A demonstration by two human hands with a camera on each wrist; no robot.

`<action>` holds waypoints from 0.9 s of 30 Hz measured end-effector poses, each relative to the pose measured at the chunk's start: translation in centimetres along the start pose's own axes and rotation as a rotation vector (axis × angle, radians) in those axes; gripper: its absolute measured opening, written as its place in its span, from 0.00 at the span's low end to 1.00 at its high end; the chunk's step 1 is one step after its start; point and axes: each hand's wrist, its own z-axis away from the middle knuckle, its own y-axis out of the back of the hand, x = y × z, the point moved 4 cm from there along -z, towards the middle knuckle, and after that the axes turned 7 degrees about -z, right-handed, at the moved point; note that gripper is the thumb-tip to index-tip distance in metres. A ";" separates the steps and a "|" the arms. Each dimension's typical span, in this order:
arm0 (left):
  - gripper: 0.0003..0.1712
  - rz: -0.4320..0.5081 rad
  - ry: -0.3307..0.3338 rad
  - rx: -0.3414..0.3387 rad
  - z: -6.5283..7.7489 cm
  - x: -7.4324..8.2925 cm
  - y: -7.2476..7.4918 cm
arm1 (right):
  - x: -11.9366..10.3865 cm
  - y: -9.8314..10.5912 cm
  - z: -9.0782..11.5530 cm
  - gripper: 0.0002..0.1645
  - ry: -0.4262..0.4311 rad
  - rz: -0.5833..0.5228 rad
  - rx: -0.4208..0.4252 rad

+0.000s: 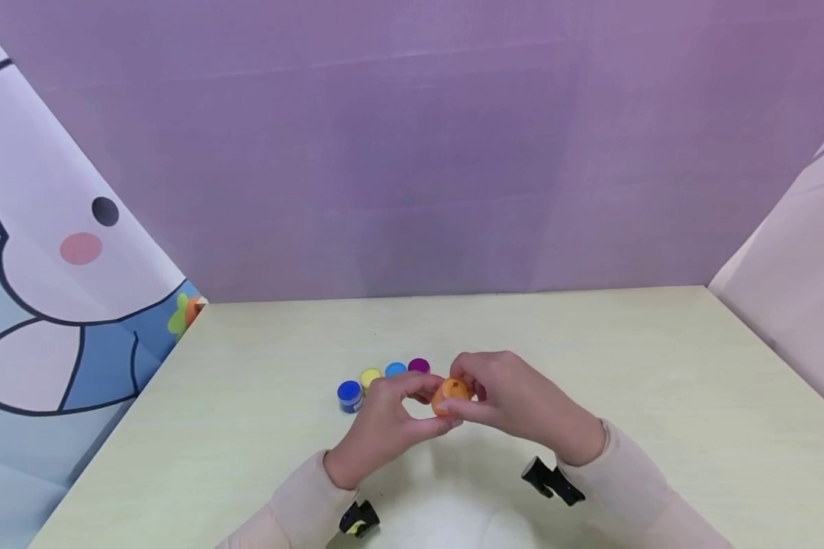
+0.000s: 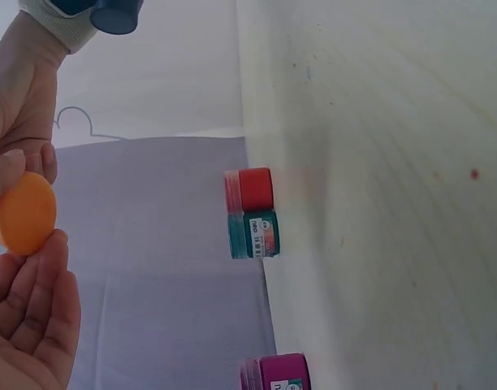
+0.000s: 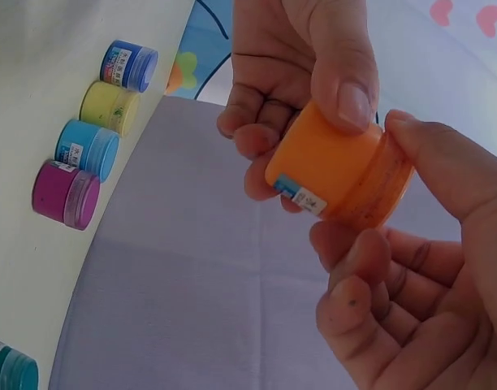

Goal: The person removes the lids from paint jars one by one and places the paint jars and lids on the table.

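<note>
An orange paint jar [image 3: 334,162] with its clear-rimmed lid on is held between both hands above the table. My left hand [image 1: 391,415] holds the jar's body, thumb on one side and fingers behind it in the right wrist view. With thumb and fingers, my right hand [image 1: 522,396] pinches the lid end [image 3: 382,183]. The jar lies tilted, its round orange bottom [image 2: 28,213] turned to the left wrist camera. A small label [image 3: 301,193] shows on its side.
On the pale table [image 1: 261,450], dark blue [image 1: 349,396], yellow [image 1: 370,377], light blue [image 1: 395,369] and purple [image 1: 419,366] jars stand beyond my left hand. Red [image 2: 255,190] and teal [image 2: 255,235] jars stand side by side. A purple wall [image 1: 412,152] rises behind.
</note>
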 end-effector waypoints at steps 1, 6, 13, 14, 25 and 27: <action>0.15 0.017 0.014 -0.007 0.0 -0.1 0.0 | 0.0 0.0 0.0 0.12 0.011 0.000 -0.010; 0.15 0.077 0.060 -0.023 0.0 -0.3 0.0 | -0.1 0.0 -0.1 0.13 0.051 0.002 -0.043; 0.14 0.103 0.060 -0.058 -0.1 -0.2 0.1 | -0.2 0.1 0.0 0.12 0.119 0.037 -0.084; 0.14 0.108 0.058 -0.068 -0.1 -0.2 0.1 | -0.2 0.1 0.0 0.11 0.127 0.036 -0.092; 0.16 0.122 0.029 -0.096 -0.1 0.1 -0.3 | -0.4 0.8 0.2 0.08 0.088 0.041 -0.124; 0.16 0.110 0.027 -0.089 -0.1 0.2 -0.3 | -0.4 0.9 0.2 0.08 0.072 0.063 -0.104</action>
